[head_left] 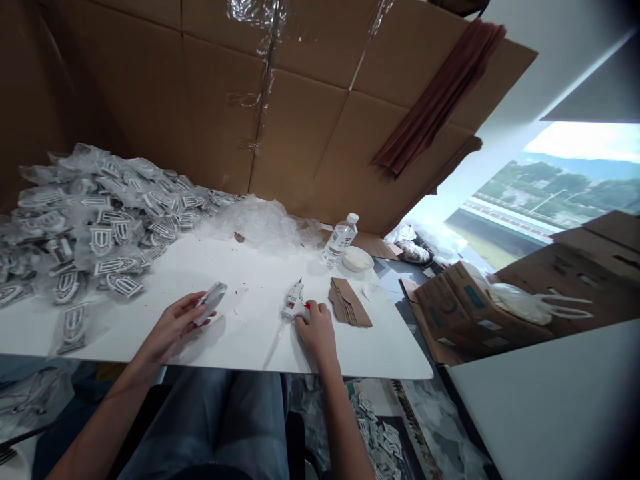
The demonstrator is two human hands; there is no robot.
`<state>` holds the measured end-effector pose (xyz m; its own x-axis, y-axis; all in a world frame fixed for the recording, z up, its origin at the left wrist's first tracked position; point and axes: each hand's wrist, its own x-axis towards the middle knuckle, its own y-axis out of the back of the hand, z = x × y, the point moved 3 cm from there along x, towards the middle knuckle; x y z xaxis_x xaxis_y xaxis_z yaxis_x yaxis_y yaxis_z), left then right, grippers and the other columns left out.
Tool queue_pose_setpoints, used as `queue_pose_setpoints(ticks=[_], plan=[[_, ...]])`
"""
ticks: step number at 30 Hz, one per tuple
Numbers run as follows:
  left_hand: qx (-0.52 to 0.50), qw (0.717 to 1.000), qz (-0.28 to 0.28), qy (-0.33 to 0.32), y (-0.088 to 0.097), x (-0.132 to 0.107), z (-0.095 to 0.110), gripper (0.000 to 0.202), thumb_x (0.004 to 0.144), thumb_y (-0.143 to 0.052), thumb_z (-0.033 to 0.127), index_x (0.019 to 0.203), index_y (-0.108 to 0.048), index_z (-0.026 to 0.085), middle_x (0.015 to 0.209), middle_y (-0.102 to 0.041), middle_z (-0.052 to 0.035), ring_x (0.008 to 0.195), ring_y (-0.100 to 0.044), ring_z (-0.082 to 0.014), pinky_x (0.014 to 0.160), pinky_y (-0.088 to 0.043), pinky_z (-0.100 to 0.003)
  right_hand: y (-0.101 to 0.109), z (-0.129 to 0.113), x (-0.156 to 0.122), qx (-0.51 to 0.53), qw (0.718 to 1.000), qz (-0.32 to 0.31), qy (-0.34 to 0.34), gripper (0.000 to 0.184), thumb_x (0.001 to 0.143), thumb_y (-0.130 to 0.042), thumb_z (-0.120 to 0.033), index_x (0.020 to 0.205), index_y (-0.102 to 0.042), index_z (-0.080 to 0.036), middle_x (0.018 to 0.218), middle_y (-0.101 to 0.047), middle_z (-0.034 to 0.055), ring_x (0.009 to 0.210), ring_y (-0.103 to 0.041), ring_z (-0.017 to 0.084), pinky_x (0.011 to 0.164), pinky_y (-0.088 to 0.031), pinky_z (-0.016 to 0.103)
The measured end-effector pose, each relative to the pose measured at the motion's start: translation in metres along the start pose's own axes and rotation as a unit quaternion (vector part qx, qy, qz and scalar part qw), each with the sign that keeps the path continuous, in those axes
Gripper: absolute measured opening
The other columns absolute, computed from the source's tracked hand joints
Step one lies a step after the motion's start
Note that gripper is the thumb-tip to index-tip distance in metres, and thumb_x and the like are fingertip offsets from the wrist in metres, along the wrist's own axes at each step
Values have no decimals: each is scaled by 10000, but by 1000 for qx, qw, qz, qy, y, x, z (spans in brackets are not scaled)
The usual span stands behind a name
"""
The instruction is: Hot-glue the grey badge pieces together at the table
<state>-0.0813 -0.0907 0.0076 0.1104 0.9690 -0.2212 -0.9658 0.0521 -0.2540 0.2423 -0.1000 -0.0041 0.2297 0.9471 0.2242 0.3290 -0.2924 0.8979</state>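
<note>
My left hand is closed around the edge of a small pale, arch-shaped piece, held up over the white table. To its right, my right hand grips the handle of a white glue gun with a red trigger. The glue gun lies low over the tabletop, its nozzle pointing away from me, and a translucent glue stick sticks out behind it. Beside my right hand is a small stack of brown cardboard pieces.
A heap of bagged arch-shaped pieces covers the table's left. Crumpled clear plastic bags, a water bottle and a white bowl stand along the back. Behind rises a cardboard wall. Cardboard boxes sit right of the table.
</note>
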Motion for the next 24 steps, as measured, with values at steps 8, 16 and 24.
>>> queue_pose_setpoints(ticks=[8,16,24], plan=[[13,996,-79,24,-25,-19,-3,523,756,-716,458,1165,-580,163,1126,-654,-109,1028,-649,-239,895,-530,-339,15,-41,-25,83,989,120,30,360,793,-528,-176,1144,-583,-113,1090,-535,143,1033,-458,279,912,-371,411],[40,990,-135,29,-55,-33,-9,454,752,-680,533,971,-478,190,879,-693,-70,773,-687,-211,645,-544,-297,0,-112,-63,535,828,-162,48,346,860,-600,-463,1045,-557,-174,846,-599,30,660,-526,121,562,-424,227],[128,990,-45,-40,-35,-33,-12,395,657,-778,418,890,-587,162,914,-641,-38,706,-635,-151,687,-525,-267,-19,-119,-66,648,742,-156,-74,405,786,-664,-523,877,-524,-154,632,-518,-25,467,-493,84,391,-385,185]])
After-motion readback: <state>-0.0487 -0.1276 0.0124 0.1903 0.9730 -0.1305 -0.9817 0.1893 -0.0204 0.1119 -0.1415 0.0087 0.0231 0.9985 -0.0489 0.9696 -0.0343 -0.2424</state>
